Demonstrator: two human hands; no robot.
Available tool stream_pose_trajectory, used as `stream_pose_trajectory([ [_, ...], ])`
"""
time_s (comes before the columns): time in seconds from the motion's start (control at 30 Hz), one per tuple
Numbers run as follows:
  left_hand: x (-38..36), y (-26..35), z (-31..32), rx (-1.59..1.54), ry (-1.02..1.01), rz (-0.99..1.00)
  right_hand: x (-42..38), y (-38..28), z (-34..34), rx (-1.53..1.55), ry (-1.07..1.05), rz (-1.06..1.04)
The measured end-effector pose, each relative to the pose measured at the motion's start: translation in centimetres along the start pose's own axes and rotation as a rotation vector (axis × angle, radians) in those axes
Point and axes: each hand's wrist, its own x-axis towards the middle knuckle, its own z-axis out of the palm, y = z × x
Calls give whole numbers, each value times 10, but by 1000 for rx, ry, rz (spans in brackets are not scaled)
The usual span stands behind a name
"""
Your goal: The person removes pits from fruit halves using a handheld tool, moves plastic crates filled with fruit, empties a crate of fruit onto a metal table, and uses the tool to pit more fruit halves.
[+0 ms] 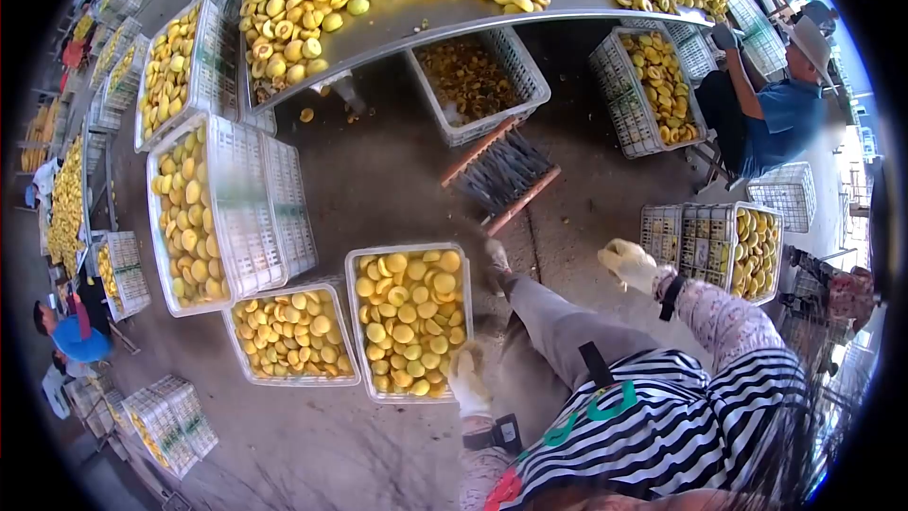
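My left hand, in a pale glove, hangs low beside the right edge of a white crate full of halved yellow fruit. Its fingers overlap the crate's rim in this view and look loosely bent, with nothing visible in them. Out to the right, my gloved right hand is held over the floor with loosely curled fingers and nothing in it. A small stool with a dark woven seat stands on the floor ahead, just beyond my foot.
Fruit halves cover a metal table ahead, with a crate of dark scraps under its edge. Stacked crates stand left, another crate beside them. More crates and a seated person are at right.
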Motion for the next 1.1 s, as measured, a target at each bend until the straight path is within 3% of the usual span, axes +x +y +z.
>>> stream_pose_trajectory([
  [0.1,-8,-20,-2,-143,36,12,-1,28,-8,15,-94,21],
  [0.13,-18,-11,3,-17,68,25,-1,26,-13,18,-174,73],
  [0.17,-28,2,10,116,97,36,-3,23,-12,19,-178,41],
  [0.3,-8,-2,6,-45,172,-46,11,8,-45,-19,-185,-77],
  [0.33,-4,9,15,-4,69,-52,20,10,-54,60,-206,-32],
  [0.37,-1,14,28,-63,147,-64,31,16,-64,140,-234,22],
  [0.57,16,69,169,33,6,37,75,19,-162,133,-89,44],
  [0.6,27,63,176,236,21,100,83,21,-176,177,-57,54],
  [0.7,33,83,217,152,-63,-31,108,24,-205,384,21,76],
  [0.83,57,124,249,458,-26,98,118,3,-216,475,32,105],
  [0.87,99,99,221,294,86,79,125,0,-214,480,22,106],
  [0.97,120,155,253,345,-17,167,144,-25,-206,407,12,56],
  [1.1,175,208,273,336,-17,110,162,-95,-193,209,46,-55],
])
